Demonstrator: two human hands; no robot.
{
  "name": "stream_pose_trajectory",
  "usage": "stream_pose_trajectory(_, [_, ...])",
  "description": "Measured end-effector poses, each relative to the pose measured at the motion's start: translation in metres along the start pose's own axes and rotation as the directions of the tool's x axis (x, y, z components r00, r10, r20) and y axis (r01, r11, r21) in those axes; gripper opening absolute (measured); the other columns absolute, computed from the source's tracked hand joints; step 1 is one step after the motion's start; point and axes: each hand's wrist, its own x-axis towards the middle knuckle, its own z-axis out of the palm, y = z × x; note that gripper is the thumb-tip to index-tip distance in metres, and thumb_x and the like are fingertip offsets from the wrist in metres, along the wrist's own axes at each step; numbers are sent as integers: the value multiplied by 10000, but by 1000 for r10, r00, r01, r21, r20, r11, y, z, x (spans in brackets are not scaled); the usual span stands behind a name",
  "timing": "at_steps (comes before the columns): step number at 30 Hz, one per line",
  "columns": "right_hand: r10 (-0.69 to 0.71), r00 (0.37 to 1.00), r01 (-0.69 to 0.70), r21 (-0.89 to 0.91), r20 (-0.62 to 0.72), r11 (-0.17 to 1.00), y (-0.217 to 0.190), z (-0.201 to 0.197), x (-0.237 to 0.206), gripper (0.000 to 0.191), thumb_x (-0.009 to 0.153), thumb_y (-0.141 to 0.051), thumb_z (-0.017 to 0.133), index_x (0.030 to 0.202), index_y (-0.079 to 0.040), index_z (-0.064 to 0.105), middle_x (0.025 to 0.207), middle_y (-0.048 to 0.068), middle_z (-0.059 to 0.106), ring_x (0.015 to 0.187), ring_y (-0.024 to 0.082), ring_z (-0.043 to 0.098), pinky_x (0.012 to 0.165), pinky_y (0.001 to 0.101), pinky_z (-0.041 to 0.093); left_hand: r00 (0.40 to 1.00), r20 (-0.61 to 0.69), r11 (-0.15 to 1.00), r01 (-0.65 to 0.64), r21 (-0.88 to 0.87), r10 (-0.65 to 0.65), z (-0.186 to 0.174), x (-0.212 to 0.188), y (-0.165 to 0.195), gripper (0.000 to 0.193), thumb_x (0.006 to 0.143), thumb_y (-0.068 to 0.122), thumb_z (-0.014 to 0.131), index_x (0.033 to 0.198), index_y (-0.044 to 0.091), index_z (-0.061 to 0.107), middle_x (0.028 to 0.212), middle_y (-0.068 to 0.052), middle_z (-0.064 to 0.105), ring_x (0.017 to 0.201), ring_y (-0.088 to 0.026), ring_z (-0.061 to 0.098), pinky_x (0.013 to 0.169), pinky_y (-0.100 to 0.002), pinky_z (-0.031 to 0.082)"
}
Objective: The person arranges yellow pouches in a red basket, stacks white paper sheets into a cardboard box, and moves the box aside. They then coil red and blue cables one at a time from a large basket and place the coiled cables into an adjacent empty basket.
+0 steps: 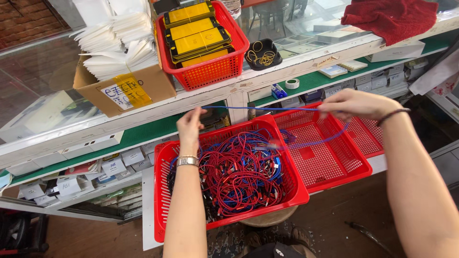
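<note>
Head view: left hand and right hand each pinch a blue cable taut above the red basket — light, limp, likely snag-prone; the ends look the best place to grip it.

This is a small phone-accessory shop: a glass counter displays boxed goods on green shelves, red baskets hold bundled charging cables, and a cardboard box is stuffed with white packets.
</note>
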Motion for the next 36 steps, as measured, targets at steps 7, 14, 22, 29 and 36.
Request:
stream_pose_trajectory(7, [114, 993, -112, 281, 9, 953, 87, -1, 2, 506, 993, -444, 604, 1061, 35, 752, 620, -27, 435, 537, 97, 373, 500, 293, 303, 994, 16, 993, 111, 24, -112, -8, -15, -14, 308, 967, 342, 666, 945, 66, 800, 584, 81, 499, 447, -50, 429, 437, -234, 390])
stream_pose_trajectory(14, [-464, 882, 349, -551, -79, 758, 18, 59, -18, 817, 903, -452, 741, 1496, -19, 383, 1473, 276, 475, 1372, 361, 443, 1095, 452, 369, 782, 602, 976, 35, 214, -160, 57, -41, 35, 339, 958, 408, 646, 1000, 118, 817, 535, 92, 421, 435, -37, 339, 420, -237, 294])
stream_pose_trajectory(22, [-223, 969, 224, -6, -102, 975, -40, 96, 13, 385, 1054, -308, 516, 1242, -60, 742, 826, 151, 600, 760, 202, 603, 751, 356, 555, 641, 719, 908, -80, 411, -269, 44, -38, 45, 392, 967, 426, 680, 904, 60, 806, 675, 18, 675, 541, -40, 546, 549, -211, 500])
stream_pose_trajectory(29, [-358, 931, 353, -77, -72, 933, -53, 146, 66, 330, 1053, -313, 507, 1119, -95, 745, 751, 47, 604, 650, 135, 534, 624, 325, 494, 742, 637, 932, -47, 360, -209, 30, -34, 26, 382, 964, 413, 640, 880, 70, 787, 751, 22, 734, 579, -60, 598, 574, -245, 479])
stream_pose_trajectory(36, [-199, 743, 354, 123, -639, 927, -9, 96, 113, 272, 1091, -243, 536, 1177, -54, 712, 790, 126, 617, 716, 196, 547, 662, 378, 442, 739, 595, 948, 243, 205, -317, -15, -42, 38, 389, 1035, 366, 598, 891, 17, 689, 575, 61, 403, 528, -87, 386, 650, -294, 530])
